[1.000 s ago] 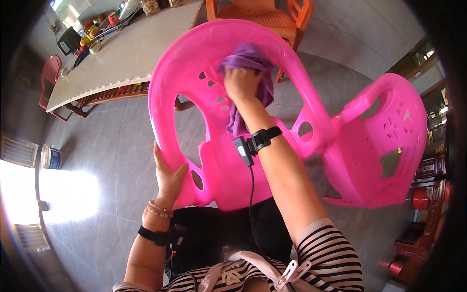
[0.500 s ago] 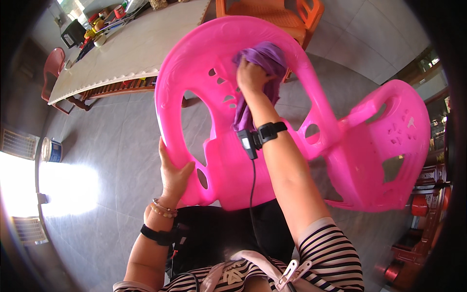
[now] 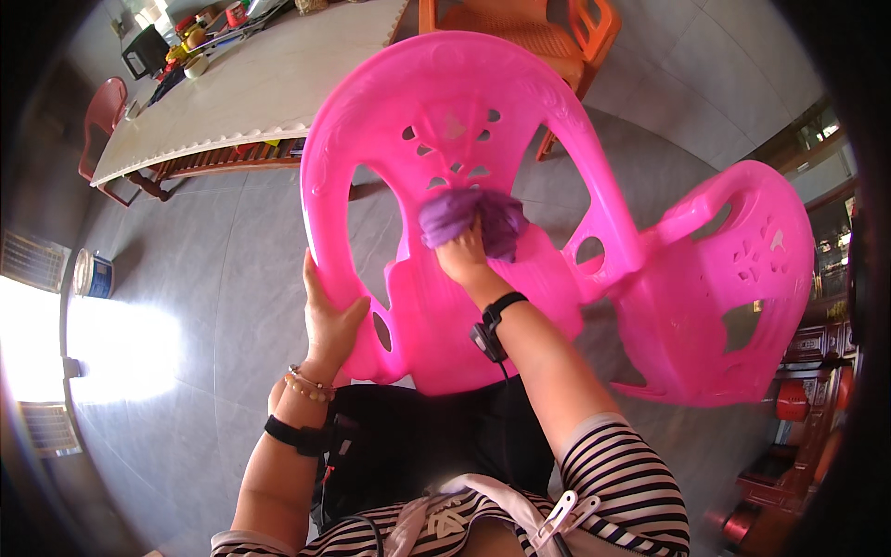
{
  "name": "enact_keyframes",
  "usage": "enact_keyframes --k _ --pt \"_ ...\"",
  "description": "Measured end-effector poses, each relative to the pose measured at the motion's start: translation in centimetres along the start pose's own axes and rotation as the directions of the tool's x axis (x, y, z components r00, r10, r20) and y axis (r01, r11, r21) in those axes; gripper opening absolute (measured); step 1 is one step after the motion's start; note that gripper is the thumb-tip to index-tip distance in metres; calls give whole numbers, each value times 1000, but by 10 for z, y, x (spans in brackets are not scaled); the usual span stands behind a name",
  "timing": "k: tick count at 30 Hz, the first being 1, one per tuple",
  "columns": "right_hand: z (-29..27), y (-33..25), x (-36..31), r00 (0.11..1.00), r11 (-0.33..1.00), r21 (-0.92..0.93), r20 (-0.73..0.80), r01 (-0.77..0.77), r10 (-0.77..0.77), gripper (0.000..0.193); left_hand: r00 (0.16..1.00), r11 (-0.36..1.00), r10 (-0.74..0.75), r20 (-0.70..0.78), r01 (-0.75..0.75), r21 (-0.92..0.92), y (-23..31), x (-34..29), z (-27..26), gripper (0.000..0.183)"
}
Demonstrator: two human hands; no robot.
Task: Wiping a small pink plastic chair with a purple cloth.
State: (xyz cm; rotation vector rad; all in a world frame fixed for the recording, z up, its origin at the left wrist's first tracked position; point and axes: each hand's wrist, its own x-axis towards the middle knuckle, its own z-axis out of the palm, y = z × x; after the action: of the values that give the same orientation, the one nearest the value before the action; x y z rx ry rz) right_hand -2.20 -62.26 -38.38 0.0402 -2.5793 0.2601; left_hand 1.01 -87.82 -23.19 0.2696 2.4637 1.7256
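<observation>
A pink plastic armchair (image 3: 436, 343) stands right in front of me, its rounded backrest at the far side with small cut-out holes. My right hand (image 3: 464, 252) presses a bunched purple cloth (image 3: 473, 218) where the seat meets the backrest. Its fingers are closed over the cloth. On the left armrest, my left hand (image 3: 329, 320) grips the chair's edge, thumb on the near side and the other fingers mostly hidden along the outer rim.
A second pink chair (image 3: 701, 343) touches or nearly touches the first at the right. Beyond are an orange chair (image 3: 506, 28) and a long pale table (image 3: 251, 93) with items on it. A bucket (image 3: 94, 275) stands at left, dark red wooden furniture (image 3: 789, 446) at right.
My right hand has moved the purple cloth down from the upper backrest to the back of the seat. My left hand stays on the armrest.
</observation>
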Motion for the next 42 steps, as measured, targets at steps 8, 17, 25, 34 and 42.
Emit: enact_keyframes --k 8,17,25,34,42 --pt "-50 -16 18 910 994 14 404 -109 94 18 999 999 -49 -13 49 -9 1 1 -3 95" --pt "-98 -50 152 931 963 9 -257 271 -260 49 999 999 -40 -15 40 3 2 2 0 95" --pt "-61 60 136 959 989 -86 -266 -121 94 68 1000 1000 3 -8 -3 -19 -5 8 4 94" --pt "-47 59 93 920 914 -299 -357 -276 161 54 1000 1000 23 -15 -23 -10 -9 11 5 93" --pt "-88 57 132 951 984 -120 -295 -133 93 28 1000 998 -2 -15 1 -56 -7 10 5 94"
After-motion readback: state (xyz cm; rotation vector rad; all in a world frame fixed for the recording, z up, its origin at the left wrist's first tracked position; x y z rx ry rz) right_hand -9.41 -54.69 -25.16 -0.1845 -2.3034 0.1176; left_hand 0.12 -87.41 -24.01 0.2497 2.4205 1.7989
